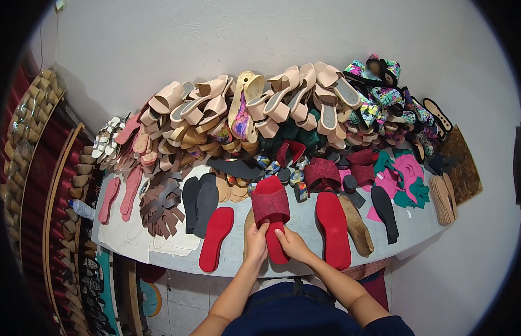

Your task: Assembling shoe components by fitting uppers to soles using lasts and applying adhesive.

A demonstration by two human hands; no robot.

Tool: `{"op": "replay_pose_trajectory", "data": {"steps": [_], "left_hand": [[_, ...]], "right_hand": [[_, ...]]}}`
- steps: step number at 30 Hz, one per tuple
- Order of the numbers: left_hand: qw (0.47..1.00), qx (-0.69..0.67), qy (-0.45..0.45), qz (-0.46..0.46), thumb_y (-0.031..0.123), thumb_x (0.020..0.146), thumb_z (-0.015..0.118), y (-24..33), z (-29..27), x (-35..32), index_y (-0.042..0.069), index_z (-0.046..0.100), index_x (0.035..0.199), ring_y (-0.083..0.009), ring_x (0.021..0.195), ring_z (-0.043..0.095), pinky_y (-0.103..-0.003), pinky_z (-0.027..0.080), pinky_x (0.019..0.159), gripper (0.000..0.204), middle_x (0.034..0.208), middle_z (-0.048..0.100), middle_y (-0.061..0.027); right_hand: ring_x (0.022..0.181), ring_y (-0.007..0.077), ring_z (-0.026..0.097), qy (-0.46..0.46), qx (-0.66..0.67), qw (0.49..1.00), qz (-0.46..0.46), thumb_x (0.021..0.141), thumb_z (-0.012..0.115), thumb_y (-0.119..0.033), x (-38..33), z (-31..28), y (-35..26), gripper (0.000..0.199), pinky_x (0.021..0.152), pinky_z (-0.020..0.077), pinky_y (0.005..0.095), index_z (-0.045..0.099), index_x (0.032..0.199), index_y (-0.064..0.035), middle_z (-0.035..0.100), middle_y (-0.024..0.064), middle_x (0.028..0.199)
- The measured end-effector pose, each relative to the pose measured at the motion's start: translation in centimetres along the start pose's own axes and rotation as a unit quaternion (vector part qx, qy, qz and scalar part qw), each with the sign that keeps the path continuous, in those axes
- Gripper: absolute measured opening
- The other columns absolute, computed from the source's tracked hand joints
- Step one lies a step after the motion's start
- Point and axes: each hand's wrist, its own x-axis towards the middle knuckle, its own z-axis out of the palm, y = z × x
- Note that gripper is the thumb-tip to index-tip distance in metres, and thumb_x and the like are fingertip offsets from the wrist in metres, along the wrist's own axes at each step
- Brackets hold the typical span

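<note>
Between my two hands is a red slide sandal [271,208] with a wide, textured dark red strap, held over the table's near edge with its toe pointing away. My left hand [257,241] grips its left side, thumb on the edge below the strap. On the other side my right hand [293,245] is closed on the sole, its thumb pressed on top. A red insole [216,239] lies to the left, and another red insole [333,231] to the right. Partly hidden behind the sandal is a tan wooden shoe last [249,227]; a second last [356,227] lies beside the right insole.
A tall heap of beige heeled sandals [283,92] and colourful patterned ones [386,98] lines the table's back. Brown strap pieces [161,206], black soles [207,204] and pink and green cut pieces [406,176] lie in front. Shelves of shoe lasts [33,120] stand left.
</note>
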Motion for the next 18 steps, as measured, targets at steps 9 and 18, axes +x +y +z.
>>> {"op": "replay_pose_trajectory", "data": {"steps": [9, 18], "left_hand": [[0.999, 0.048, 0.006, -0.017, 0.009, 0.081, 0.055, -0.6, 0.1, -0.6, -0.002, 0.052, 0.098, -0.0151, 0.082, 0.056, -0.026, 0.045, 0.073, 0.021, 0.091, 0.058, -0.0096], [0.999, 0.015, 0.034, -0.002, 0.008, 0.08, 0.056, -1.9, -1.4, 0.2, 0.0, 0.053, 0.086, -0.014, 0.078, 0.055, -0.026, 0.045, 0.072, 0.01, 0.084, 0.057, -0.0086]], "right_hand": [[0.076, 0.0353, 0.056, 0.051, 0.092, 0.994, -0.022, 0.09, 0.033, -0.031, -0.1, 0.2, 0.4, 0.035, 0.068, 0.0426, 0.0389, 0.048, 0.099, -0.0005, 0.057, 0.023, 0.082], [0.075, 0.0227, 0.058, 0.047, 0.098, 0.994, 0.022, 0.09, 0.036, -0.031, -0.1, -0.5, -1.2, 0.038, 0.072, 0.0425, 0.03, 0.056, 0.095, 0.0018, 0.06, 0.0162, 0.081]]}}
